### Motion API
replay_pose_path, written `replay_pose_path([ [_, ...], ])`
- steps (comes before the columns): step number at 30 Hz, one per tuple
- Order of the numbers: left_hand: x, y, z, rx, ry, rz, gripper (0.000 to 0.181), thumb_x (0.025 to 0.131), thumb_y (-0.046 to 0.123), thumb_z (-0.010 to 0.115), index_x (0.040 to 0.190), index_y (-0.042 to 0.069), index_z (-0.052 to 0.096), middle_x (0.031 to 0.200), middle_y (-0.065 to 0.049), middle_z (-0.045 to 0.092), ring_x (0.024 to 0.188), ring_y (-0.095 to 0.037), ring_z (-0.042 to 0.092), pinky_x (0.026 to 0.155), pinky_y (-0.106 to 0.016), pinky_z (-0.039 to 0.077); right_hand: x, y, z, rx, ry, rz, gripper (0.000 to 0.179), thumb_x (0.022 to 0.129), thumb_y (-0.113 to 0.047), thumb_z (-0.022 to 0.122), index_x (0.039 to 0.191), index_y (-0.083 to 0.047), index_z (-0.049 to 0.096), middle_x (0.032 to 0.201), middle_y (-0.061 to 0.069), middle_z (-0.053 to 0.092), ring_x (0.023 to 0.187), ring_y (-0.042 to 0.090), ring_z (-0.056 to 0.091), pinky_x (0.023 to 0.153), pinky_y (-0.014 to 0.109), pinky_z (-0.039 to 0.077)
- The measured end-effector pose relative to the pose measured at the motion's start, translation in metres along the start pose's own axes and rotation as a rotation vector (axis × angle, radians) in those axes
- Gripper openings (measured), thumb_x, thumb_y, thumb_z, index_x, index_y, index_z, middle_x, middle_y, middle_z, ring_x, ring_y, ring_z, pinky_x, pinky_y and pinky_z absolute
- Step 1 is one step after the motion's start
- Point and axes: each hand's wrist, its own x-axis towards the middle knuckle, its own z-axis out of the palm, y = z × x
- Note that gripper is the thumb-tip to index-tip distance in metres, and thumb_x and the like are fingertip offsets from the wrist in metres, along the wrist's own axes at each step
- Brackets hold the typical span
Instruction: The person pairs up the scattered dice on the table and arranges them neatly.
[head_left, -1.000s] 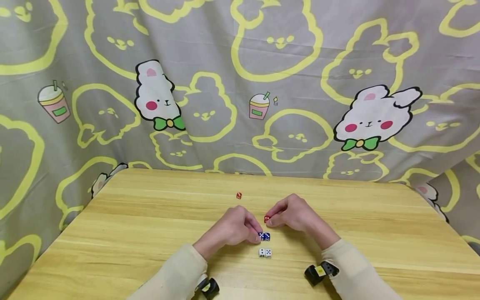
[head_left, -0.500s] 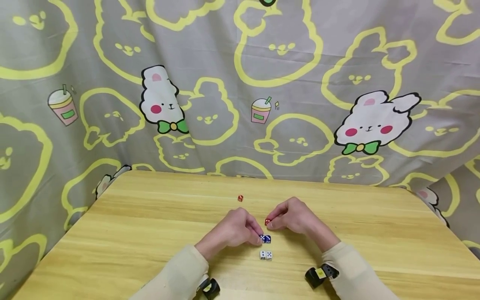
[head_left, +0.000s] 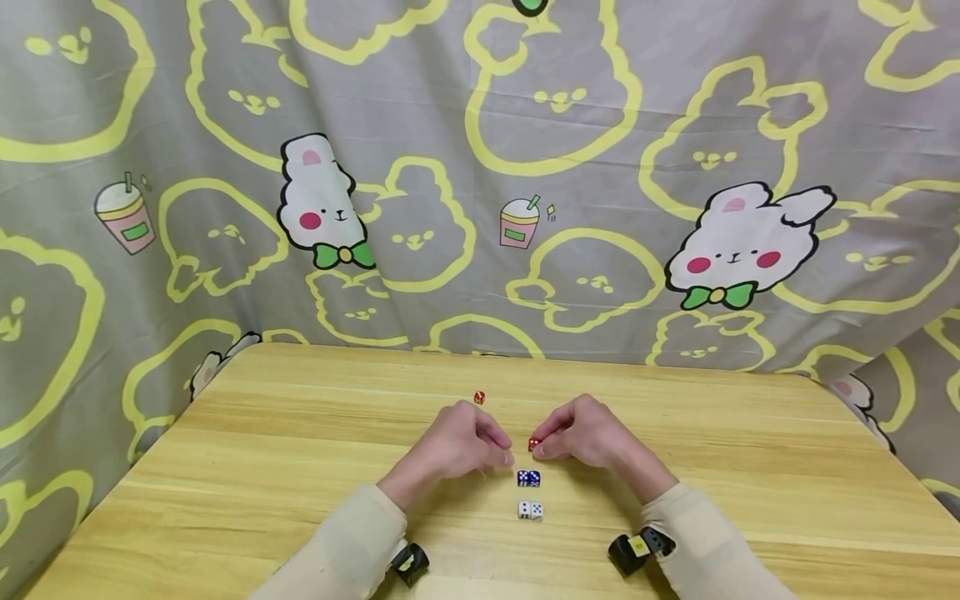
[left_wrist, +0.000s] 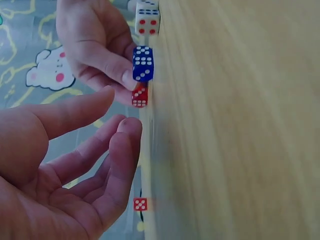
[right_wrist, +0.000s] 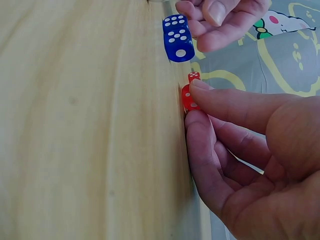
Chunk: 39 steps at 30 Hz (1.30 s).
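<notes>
My right hand (head_left: 588,429) pinches a red die (right_wrist: 188,98) between thumb and fingertips, low at the tabletop. My left hand (head_left: 461,437) holds nothing; its thumb and fingers are parted, as the left wrist view shows. Just in front of the hands, two blue dice (head_left: 528,478) sit side by side on the table. Nearer the person, two white dice (head_left: 530,510) form another side-by-side pair. A second red die (head_left: 479,397) lies alone farther back, beyond the left hand.
The wooden table (head_left: 300,417) reaches back to a grey curtain (head_left: 450,208) printed with cartoon figures. Black wrist cameras (head_left: 630,552) are strapped at both sleeves.
My left hand has let go of the blue dice and moved slightly left and away from the person. My right hand still pinches the red die in the same place.
</notes>
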Motion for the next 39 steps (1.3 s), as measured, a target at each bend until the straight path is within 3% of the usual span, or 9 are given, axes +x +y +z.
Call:
replay_pose_path([
  [16,0.008,-0.006,-0.024,-0.008,0.177,-0.038,0.011,0.087,0.012,0.086,0.096,0.009,0.08,0.084,-0.004,0.075,0.073,-0.019,0.071,0.065,-0.031,0.058,0.0,0.0,0.0,0.019,0.001,0.005,0.012,0.081,-0.011,0.092,0.089,-0.011,0.083,0.086,0.0,0.081,0.078,0.014,0.062,0.067,0.029,0.049],
  [31,0.016,-0.011,-0.034,0.007,0.237,-0.051,0.016,0.087,0.013,0.086,0.103,0.011,0.083,0.09,0.0,0.077,0.078,-0.019,0.072,0.065,-0.027,0.049,-0.001,0.001,0.001,0.033,-0.007,0.003,0.011,0.082,-0.011,0.091,0.09,-0.011,0.083,0.088,0.0,0.081,0.078,0.014,0.064,0.068,0.029,0.051],
  [39,0.027,-0.013,-0.041,-0.066,0.254,-0.089,0.02,0.087,0.012,0.087,0.107,0.009,0.082,0.099,-0.003,0.08,0.086,-0.016,0.072,0.076,-0.028,0.053,-0.001,0.001,0.0,0.042,-0.006,-0.01,0.011,0.082,-0.011,0.091,0.09,-0.011,0.083,0.088,0.0,0.081,0.078,0.014,0.065,0.068,0.029,0.052],
])
